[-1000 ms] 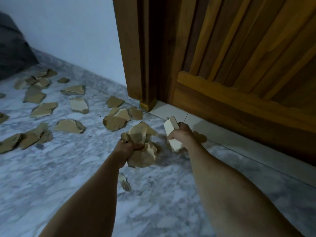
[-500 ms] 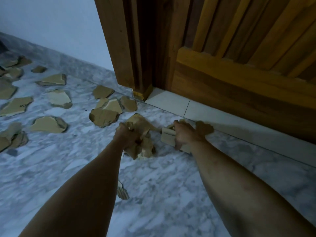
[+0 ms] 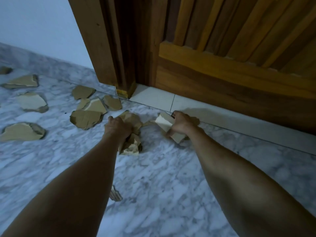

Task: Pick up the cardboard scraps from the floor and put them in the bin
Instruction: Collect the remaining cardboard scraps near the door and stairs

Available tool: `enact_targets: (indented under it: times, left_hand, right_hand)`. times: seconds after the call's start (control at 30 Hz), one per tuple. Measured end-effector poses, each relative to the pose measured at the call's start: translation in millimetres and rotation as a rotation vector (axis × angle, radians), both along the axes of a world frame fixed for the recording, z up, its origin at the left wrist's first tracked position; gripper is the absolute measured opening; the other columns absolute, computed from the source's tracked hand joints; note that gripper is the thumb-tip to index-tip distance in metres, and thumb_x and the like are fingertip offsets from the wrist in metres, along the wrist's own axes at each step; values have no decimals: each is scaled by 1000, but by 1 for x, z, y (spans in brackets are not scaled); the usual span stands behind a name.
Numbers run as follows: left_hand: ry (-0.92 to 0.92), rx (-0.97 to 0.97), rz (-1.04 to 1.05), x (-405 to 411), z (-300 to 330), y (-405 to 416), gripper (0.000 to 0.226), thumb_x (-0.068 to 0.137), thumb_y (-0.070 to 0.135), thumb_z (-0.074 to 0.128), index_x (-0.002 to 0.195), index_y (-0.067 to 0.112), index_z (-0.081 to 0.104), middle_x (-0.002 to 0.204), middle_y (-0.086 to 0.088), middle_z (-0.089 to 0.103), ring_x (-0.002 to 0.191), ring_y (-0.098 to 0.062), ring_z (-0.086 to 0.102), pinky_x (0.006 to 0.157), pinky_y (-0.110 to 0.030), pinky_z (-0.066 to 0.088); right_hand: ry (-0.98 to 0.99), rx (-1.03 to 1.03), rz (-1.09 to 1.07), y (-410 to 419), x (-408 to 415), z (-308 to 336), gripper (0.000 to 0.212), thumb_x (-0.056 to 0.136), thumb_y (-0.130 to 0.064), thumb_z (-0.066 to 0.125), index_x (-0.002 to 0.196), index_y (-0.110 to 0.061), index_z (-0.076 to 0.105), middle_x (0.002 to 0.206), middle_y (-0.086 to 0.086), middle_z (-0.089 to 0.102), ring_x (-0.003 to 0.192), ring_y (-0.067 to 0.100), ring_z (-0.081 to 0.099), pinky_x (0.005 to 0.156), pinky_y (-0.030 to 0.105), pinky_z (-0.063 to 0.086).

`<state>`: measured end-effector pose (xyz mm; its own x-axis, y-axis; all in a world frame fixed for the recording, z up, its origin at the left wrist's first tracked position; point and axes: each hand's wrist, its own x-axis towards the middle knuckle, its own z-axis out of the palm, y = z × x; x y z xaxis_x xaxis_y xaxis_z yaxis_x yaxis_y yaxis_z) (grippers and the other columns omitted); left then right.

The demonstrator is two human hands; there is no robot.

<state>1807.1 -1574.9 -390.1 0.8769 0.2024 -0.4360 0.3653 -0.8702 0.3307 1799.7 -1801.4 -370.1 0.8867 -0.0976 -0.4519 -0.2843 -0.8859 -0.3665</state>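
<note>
Cardboard fills both fists: left hand (image 3: pixel 118 128) clutches a wad (image 3: pixel 130 144), right hand (image 3: pixel 181 124) pinches a slab (image 3: pixel 165 124); bin them before grabbing more.

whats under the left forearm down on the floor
One small cardboard scrap lies on the marble floor, poking out from beneath the left forearm. The arm covers its left part, and anything else under it.
</note>
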Motion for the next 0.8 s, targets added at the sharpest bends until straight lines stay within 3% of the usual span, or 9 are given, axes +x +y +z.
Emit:
enact_targets:
  times: [0.07,0.17,0.27,0.33,0.4,0.57,0.67,0.8]
  left_hand:
    - [18,-25,18,5,-6,6,69,94,40,59,146,2,35,153,-23,25,129,-46,46,97,-46,43]
    - [115,-65,30,12,-12,20,98,85,42,74,153,2,15,151,-27,30,130,-47,46,88,-46,46]
    - [162,-42,38,14,-16,29,113,78,43,81,154,0,10,149,-28,32,131,-45,46,85,-43,45]
    - [132,-13,43,12,-17,29,107,77,49,80,151,-2,22,146,-27,39,128,-42,49,85,-42,45]
    - [99,-16,55,9,-16,28,96,72,48,84,142,-1,40,135,-24,52,120,-38,56,76,-37,46]
    - [43,-31,61,-8,-3,23,70,71,36,85,125,4,53,119,-20,61,110,-37,60,75,-37,47]
    - [21,-69,84,-23,3,22,63,74,33,82,123,7,53,121,-18,60,112,-36,58,85,-39,50]
    - [42,-245,140,-42,6,28,60,75,26,83,124,6,54,123,-17,59,113,-37,58,89,-39,52]
  right_hand:
    - [65,20,-73,-13,3,0,84,60,-26,94,131,-16,48,129,6,58,118,30,56,80,31,41]
    - [91,72,-159,-24,11,0,102,55,-27,96,139,-19,38,142,6,50,125,33,51,97,40,47]
    - [138,68,-214,-37,17,2,122,63,-23,93,155,-16,13,153,13,38,135,36,43,102,44,46]
    - [247,-41,-181,-42,11,5,127,64,-30,93,157,-11,9,151,16,41,132,37,46,97,45,49]
    - [277,-140,-127,-39,2,3,119,61,-35,95,152,-6,23,146,15,44,131,35,48,96,45,51]
    - [210,-204,-212,-30,-11,-5,132,54,-41,96,154,-19,13,154,14,8,140,40,18,104,51,43]
    - [110,-94,-198,-25,-25,-6,119,62,-29,94,154,-18,18,156,15,16,141,39,26,105,43,38]
    - [70,128,-289,-6,-48,-12,106,56,-27,96,143,-13,36,142,10,51,128,32,52,96,35,49]
